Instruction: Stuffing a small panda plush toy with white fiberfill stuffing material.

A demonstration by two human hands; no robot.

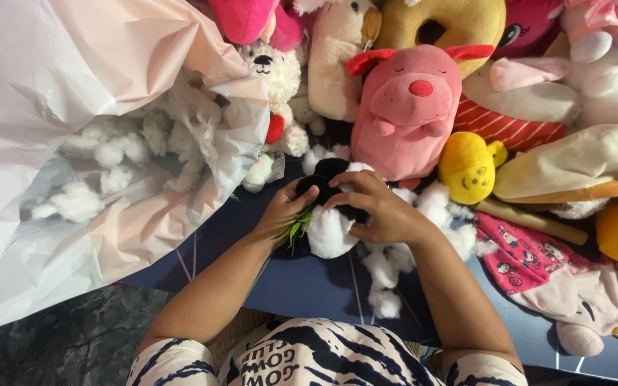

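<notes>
Held toy: black-and-white plush sits on the blue mat between both hands, just below the pink dog; black part at the top, white bulge at the bottom

Axis: long axis runs roughly up-and-down in the head view — black end points away from the person toward the toy pile, white end toward the person; a green tuft sticks out at its left side

Left hand: curled around the toy's left flank, fingers bent, thumb and fingertips pressed onto the black top part; closed onto the toy, not flat

Right hand: cupped over the toy's upper right, fingers bent down onto the black fabric, palm arched — gripping, half closed

Loose stuffing: white tufts lie on the mat just right of and below the toy, some touching the right wrist

Plastic bag: large pale sack to the left, mouth open, more white stuffing inside

Pink dog plush: upright behind the hands, near the toy's top

Yellow plush: small, right of the pink dog, near the right hand but apart

White bear: beside the bag's edge

Flat pink printed toy skin: limp on the mat, far right
</notes>
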